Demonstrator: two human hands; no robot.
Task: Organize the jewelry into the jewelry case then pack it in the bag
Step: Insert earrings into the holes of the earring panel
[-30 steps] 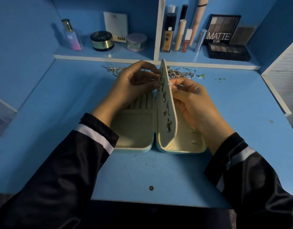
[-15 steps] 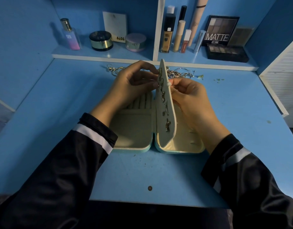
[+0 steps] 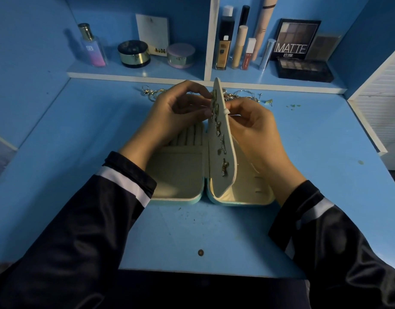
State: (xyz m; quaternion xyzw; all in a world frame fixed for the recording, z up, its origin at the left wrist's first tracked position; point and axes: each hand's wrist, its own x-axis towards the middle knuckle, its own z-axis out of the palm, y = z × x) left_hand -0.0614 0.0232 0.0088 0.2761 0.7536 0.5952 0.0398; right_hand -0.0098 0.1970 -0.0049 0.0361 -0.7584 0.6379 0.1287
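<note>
Beyond the left hand (image 3: 176,114), a perfume bottle (image 3: 93,49) reads "SB" and a card (image 3: 155,33) reads "NUDE". Loose jewelry (image 3: 152,93) lies on the table (image 3: 80,152) just behind that hand's knuckles. The jewelry case (image 3: 176,177) lies open under both wrists, its 2 halves flat. Its earring panel (image 3: 223,157) stands upright between the hands. The left fingers curl and pinch an earring (image 3: 214,95) on the panel's left face. The right hand (image 3: 256,128) pinches the panel's edge, which partly hides its fingertips. Beyond it, a palette (image 3: 297,39) reads "MATTE".
</note>
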